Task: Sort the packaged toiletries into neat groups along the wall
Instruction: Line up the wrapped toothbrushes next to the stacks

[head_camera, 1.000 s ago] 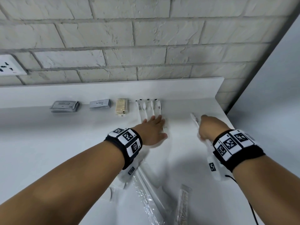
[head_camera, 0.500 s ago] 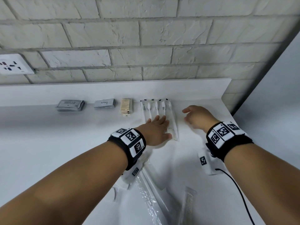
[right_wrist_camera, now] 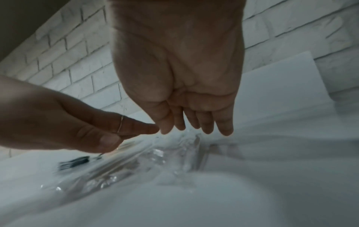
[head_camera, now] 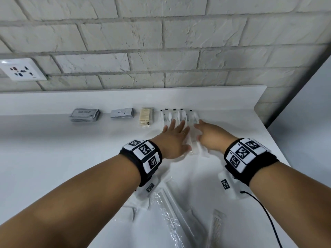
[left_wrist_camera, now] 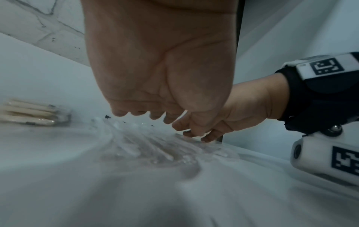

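Several clear-wrapped white toothbrushes (head_camera: 179,116) lie side by side against the backsplash. My left hand (head_camera: 176,130) lies flat on their handles, fingers straight. My right hand (head_camera: 203,130) touches the right edge of the same group with its fingers extended and holds nothing. In the left wrist view the left hand (left_wrist_camera: 147,113) hovers over the toothbrushes (left_wrist_camera: 147,147), and the right hand (left_wrist_camera: 213,127) touches their far side. The right wrist view shows the right hand (right_wrist_camera: 194,122) over the toothbrushes (right_wrist_camera: 136,165), next to the left hand (right_wrist_camera: 87,127).
Left of the toothbrushes along the wall lie a beige packet (head_camera: 146,117), grey toothpaste sachets (head_camera: 121,113) and a stack of grey sachets (head_camera: 84,114). Loose clear-wrapped items (head_camera: 172,212) and a wrapped comb (head_camera: 217,222) lie near the front. A wall socket (head_camera: 21,69) is at the upper left.
My right hand laid the wrapped toothbrush it held at the right end of the row, let go, then moved left against the group. My left hand stayed on the toothbrushes.
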`<state>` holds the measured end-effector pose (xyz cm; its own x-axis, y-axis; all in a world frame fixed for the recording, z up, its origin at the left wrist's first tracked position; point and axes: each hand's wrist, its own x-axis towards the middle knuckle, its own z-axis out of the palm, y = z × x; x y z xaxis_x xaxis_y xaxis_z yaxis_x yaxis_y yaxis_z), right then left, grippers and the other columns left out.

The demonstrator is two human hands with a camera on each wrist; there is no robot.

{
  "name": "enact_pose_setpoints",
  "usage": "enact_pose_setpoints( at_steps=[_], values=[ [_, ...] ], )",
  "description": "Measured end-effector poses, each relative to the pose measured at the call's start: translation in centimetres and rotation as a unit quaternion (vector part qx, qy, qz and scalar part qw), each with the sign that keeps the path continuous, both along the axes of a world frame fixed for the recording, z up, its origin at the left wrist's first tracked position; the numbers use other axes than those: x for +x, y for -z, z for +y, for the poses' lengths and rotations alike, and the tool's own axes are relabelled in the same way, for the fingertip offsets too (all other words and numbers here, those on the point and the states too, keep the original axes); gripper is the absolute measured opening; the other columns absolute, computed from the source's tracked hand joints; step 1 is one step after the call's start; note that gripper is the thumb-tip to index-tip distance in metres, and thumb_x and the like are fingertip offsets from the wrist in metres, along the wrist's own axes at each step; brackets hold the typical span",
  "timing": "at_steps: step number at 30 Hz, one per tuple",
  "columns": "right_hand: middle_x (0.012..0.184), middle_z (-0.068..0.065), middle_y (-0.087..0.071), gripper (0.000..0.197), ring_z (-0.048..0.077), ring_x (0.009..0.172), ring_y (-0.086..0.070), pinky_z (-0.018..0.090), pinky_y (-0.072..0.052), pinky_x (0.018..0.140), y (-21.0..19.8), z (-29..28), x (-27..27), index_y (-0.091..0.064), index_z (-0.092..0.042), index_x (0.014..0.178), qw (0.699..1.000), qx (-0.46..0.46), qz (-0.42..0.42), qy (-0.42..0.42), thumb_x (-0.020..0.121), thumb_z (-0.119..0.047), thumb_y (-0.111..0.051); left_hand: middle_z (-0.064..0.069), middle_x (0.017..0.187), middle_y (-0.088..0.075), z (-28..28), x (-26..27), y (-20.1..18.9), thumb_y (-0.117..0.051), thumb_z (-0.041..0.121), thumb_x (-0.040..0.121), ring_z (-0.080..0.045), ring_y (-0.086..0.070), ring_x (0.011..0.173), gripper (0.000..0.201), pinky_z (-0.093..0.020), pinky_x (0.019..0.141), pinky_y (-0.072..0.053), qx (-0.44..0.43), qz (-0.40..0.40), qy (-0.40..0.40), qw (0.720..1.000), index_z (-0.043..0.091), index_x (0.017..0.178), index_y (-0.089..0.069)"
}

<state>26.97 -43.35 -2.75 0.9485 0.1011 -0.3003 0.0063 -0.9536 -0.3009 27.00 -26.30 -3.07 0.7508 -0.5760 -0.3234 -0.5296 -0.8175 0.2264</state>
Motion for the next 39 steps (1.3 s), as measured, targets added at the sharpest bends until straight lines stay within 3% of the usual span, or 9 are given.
enact_pose_setpoints(
  at_steps=[2, 6, 10, 14, 20, 28, 32, 34, 39],
  values=[
    [0.162, 0.002, -0.003, 0.060, 0.023, 0.147, -0.020, 0.031, -0.024, 0.114, -0.4, 0.2, -0.2, -0.018, -0.024, 0.153, 1.000, 0.028, 0.008, 0.010, 0.099, -0.026, -0.043, -0.008, 0.158, 0.021, 0.8, 0.4, -0.1, -0.040, 0.055, 0.094, -0.037, 0.017, 0.145, 0.086, -0.049, 0.118, -0.003, 0.017, 0.015, -0.046, 0.999, 0.016, 0.153, 0.009],
    [0.163, 0.003, 0.002, 0.080, 0.021, 0.149, -0.012, 0.036, -0.026, 0.114, -0.4, 1.3, -0.9, -0.011, -0.037, 0.153, 0.997, 0.056, 0.052, -0.035, 0.089, -0.043, -0.058, -0.012, 0.157, 0.023, 2.1, 0.9, 0.1, -0.051, 0.064, 0.085, -0.029, 0.009, 0.148, 0.108, -0.044, 0.120, -0.010, 0.080, 0.044, -0.064, 0.994, 0.010, 0.150, 0.016],
    [0.161, 0.007, 0.014, 0.091, 0.020, 0.150, -0.003, 0.039, -0.020, 0.119, -0.3, 2.2, -1.3, -0.005, -0.029, 0.154, 0.996, 0.039, 0.074, -0.029, 0.086, -0.045, -0.064, -0.011, 0.159, 0.018, 2.9, 1.3, -0.2, -0.056, 0.064, 0.081, -0.024, 0.006, 0.148, 0.113, -0.041, 0.121, -0.009, 0.090, 0.038, -0.038, 0.994, 0.008, 0.151, 0.013],
    [0.161, 0.008, 0.016, 0.090, 0.021, 0.150, 0.000, 0.040, -0.021, 0.119, -0.4, 2.4, -1.2, -0.007, -0.027, 0.154, 0.997, 0.024, 0.070, -0.022, 0.087, -0.044, -0.064, -0.010, 0.159, 0.019, 3.1, 1.5, -0.1, -0.055, 0.065, 0.082, -0.024, 0.007, 0.148, 0.112, -0.041, 0.121, -0.008, 0.084, 0.033, -0.027, 0.996, 0.009, 0.150, 0.014],
    [0.161, 0.003, 0.016, 0.089, 0.027, 0.149, 0.011, 0.048, -0.008, 0.121, 0.3, 2.3, -0.9, -0.005, -0.029, 0.154, 0.997, -0.019, 0.058, -0.051, 0.086, -0.054, -0.057, -0.010, 0.157, 0.024, 2.8, 1.2, 0.2, -0.054, 0.066, 0.082, -0.025, 0.014, 0.147, 0.111, -0.045, 0.121, -0.003, 0.070, 0.039, -0.024, 0.997, 0.013, 0.150, 0.015],
    [0.162, 0.005, 0.010, 0.081, 0.023, 0.149, 0.012, 0.045, -0.003, 0.120, -0.1, 2.5, -1.0, -0.010, -0.023, 0.154, 0.997, -0.013, 0.047, -0.059, 0.091, -0.050, -0.053, -0.010, 0.158, 0.021, 2.7, 1.1, 0.0, -0.051, 0.067, 0.083, -0.026, 0.015, 0.147, 0.108, -0.044, 0.120, -0.001, 0.070, 0.029, -0.030, 0.997, 0.012, 0.151, 0.012],
    [0.162, 0.006, 0.002, 0.075, 0.025, 0.150, 0.003, 0.044, -0.008, 0.121, -2.3, 2.0, -2.2, -0.015, -0.025, 0.154, 0.999, 0.010, 0.033, -0.038, 0.093, -0.045, -0.054, -0.006, 0.160, 0.015, 3.5, -0.4, -1.8, -0.047, 0.063, 0.087, -0.023, 0.009, 0.148, 0.098, -0.042, 0.120, -0.003, 0.034, 0.012, -0.034, 0.999, 0.016, 0.152, 0.009],
    [0.161, 0.005, -0.013, 0.070, 0.023, 0.148, -0.014, 0.038, -0.019, 0.119, -3.6, 1.8, -3.7, -0.025, -0.026, 0.152, 0.998, 0.034, 0.028, -0.037, 0.092, -0.046, -0.055, 0.000, 0.162, 0.003, 4.7, -2.1, -3.0, -0.046, 0.061, 0.089, -0.017, -0.003, 0.149, 0.089, -0.036, 0.119, -0.010, 0.008, 0.024, -0.051, 0.998, 0.022, 0.153, 0.002],
    [0.145, -0.010, -0.047, 0.060, 0.012, 0.129, -0.047, 0.032, -0.036, 0.108, -6.1, 1.7, -10.1, -0.042, -0.035, 0.141, 0.993, 0.080, 0.081, -0.043, 0.086, -0.053, -0.059, 0.007, 0.145, -0.044, 10.2, -7.2, -4.5, -0.050, 0.056, 0.090, -0.015, -0.042, 0.132, 0.058, -0.030, 0.107, -0.032, 0.025, -0.002, -0.092, 0.995, 0.032, 0.142, -0.040]
  ],
)
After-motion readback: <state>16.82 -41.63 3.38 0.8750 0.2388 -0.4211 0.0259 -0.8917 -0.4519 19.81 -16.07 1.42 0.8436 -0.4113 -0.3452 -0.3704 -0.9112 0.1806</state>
